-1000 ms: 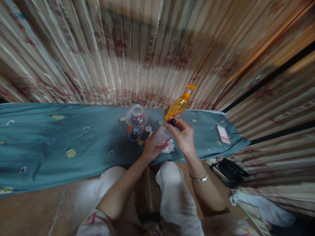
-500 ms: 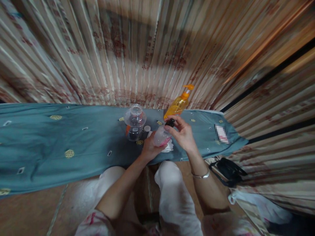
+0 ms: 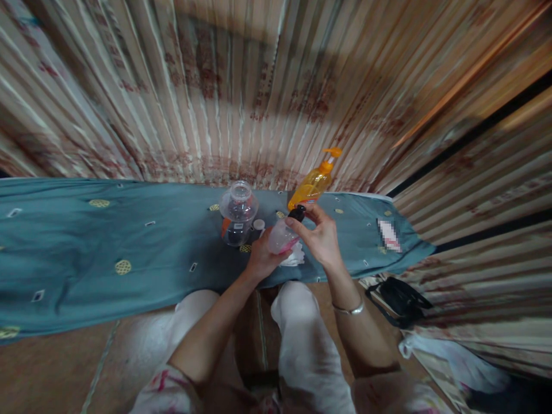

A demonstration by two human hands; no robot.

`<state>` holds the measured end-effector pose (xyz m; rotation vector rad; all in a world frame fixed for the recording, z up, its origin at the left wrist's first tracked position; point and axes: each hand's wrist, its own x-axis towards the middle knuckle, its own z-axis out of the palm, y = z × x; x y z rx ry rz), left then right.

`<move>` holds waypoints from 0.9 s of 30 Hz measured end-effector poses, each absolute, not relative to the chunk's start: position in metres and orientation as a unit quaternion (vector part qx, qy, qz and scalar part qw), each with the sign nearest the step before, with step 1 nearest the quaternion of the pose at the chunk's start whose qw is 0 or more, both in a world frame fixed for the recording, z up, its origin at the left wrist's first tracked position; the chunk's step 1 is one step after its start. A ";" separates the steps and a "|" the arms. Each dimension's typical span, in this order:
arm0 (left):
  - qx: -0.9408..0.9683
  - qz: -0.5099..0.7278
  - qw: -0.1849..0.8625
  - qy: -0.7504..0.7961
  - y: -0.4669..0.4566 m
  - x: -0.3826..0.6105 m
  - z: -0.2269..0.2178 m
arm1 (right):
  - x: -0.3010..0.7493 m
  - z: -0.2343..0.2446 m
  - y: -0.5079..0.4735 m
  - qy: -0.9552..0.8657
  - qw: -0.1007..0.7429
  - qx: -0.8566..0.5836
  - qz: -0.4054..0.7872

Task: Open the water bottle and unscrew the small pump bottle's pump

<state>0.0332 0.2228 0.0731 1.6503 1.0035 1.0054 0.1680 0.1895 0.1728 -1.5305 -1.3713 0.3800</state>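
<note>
Teal embroidered cloth (image 3: 99,253) covers the counter; an orange pump bottle (image 3: 313,185) and a clear lidded jar (image 3: 237,214) stand on it. Left hand (image 3: 264,260) curls round a tilted clear plastic bottle (image 3: 281,238) above crumpled white tissue (image 3: 294,256). Right hand (image 3: 321,237): fingers (image 3: 311,211) pinch a black cap (image 3: 296,213) at the bottle's top (hands barely shifted from the previous view).
</note>
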 end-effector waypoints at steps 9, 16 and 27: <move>0.662 0.414 0.474 0.408 0.223 0.032 0.074 | 0.169 0.168 0.187 -0.589 0.502 -0.599 0.204; 0.664 0.412 0.468 0.412 0.224 0.033 0.071 | 0.166 0.173 0.190 -0.553 0.509 -0.643 0.148; 0.686 0.394 0.434 0.431 0.225 0.033 0.074 | 0.165 0.173 0.191 -0.554 0.479 -0.670 0.125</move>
